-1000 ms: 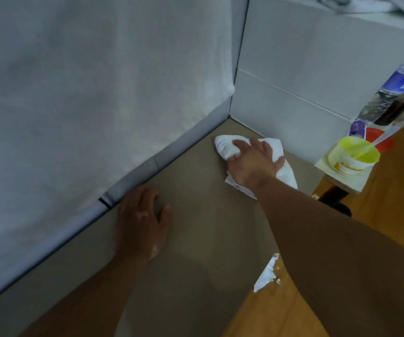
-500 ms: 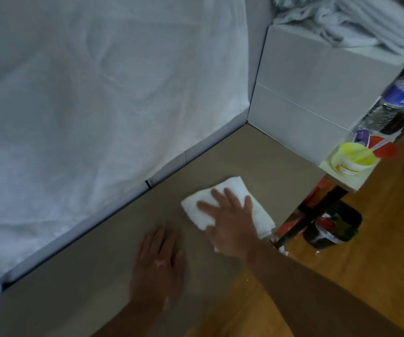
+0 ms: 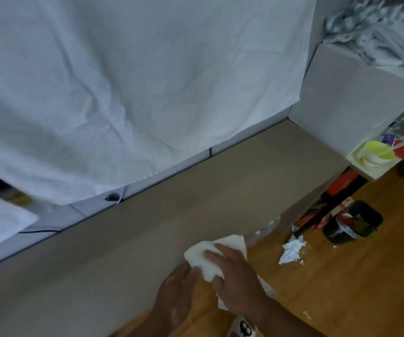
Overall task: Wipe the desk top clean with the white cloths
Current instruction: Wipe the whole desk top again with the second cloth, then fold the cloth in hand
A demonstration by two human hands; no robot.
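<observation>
Big white sheet (image 3: 123,93) hanging across the back, and below it the beige worktop (image 3: 147,227) runs wide through the shot. White box (image 3: 346,105) at the far right end, folded towels (image 3: 385,45) heaped on top. Down front, the right hand (image 3: 237,280) lies over the white cloth (image 3: 201,254), grip spread, fingers straight and pressing it flat right at the worktop's near edge. The cloth is bunched and creamy-white, a corner poking past the fingertips. Left hand (image 3: 176,297) alongside, grip relaxed and flat, fingertips touching the cloth. Yellow tub (image 3: 376,153) beside the box: label too blurred to read.
</observation>
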